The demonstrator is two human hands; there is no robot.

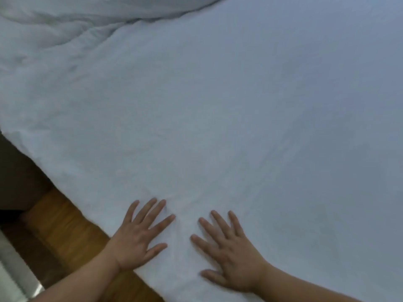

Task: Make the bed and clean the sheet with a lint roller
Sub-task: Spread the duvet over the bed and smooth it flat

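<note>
White sheet (218, 105) under flat spread fingers (152, 216).

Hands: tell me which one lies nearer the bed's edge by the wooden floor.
The left hand: its wrist crosses the edge beside the wooden floor. The right hand rests further in on the sheet.

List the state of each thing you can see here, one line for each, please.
left hand: flat, fingers spread, pressing on the sheet near the bed edge.
right hand: flat, fingers spread, pressing on the sheet beside the left one.
white sheet: spread mostly smooth, with light creases around the hands.
white duvet: bunched up in folds at the far end.
wooden floor: showing beside the bed.
</note>
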